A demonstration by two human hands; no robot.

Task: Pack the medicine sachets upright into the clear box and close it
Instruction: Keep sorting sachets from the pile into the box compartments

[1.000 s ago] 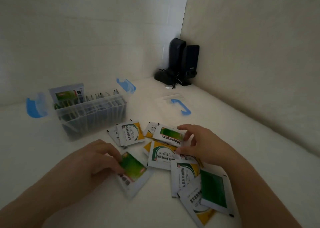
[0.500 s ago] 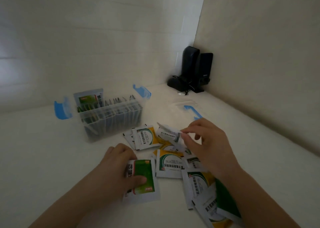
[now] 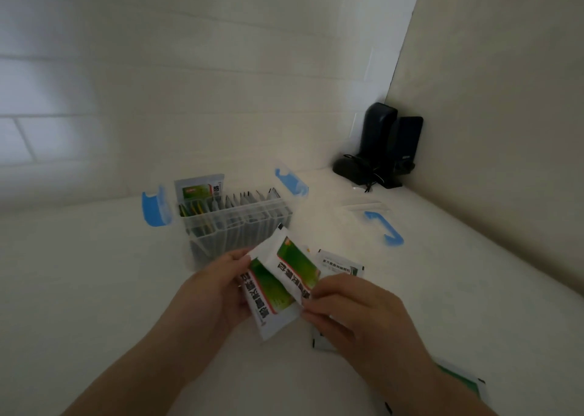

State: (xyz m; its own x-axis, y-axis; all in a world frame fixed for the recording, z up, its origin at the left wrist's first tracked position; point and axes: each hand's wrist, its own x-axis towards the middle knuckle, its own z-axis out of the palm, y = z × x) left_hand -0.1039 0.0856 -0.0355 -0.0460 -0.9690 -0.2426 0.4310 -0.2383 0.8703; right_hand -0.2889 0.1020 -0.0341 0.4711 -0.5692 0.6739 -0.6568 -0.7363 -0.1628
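**Two sachets in hand, the box just beyond them**

The person holds two green sachets (image 3: 284, 281) together in front of the body, and the clear box (image 3: 240, 226) sits directly beyond them, a little to the left. The left hand (image 3: 218, 292) grips the under sachet by its left edge, fingers curled behind it and thumb on the front. The right hand (image 3: 350, 308) pinches the lower right corner of the upper sachet between thumb and fingertips. Both packets lie slanted, their long sides running from near-right up toward the box, so they would need turning on edge to go in upright.

The box is open, its blue latches (image 3: 153, 208) swung out at both ends, and its long side runs left to right across the person's view. Sachets already stand in it in a row, one taller packet at its left end. The left hand looks nearer the box, so I'd judge it the likelier one to carry a packet in.

Right of the box lies the clear lid with its blue handle (image 3: 384, 227). More sachets (image 3: 339, 265) lie flat between box and hands, some hidden under the right wrist.
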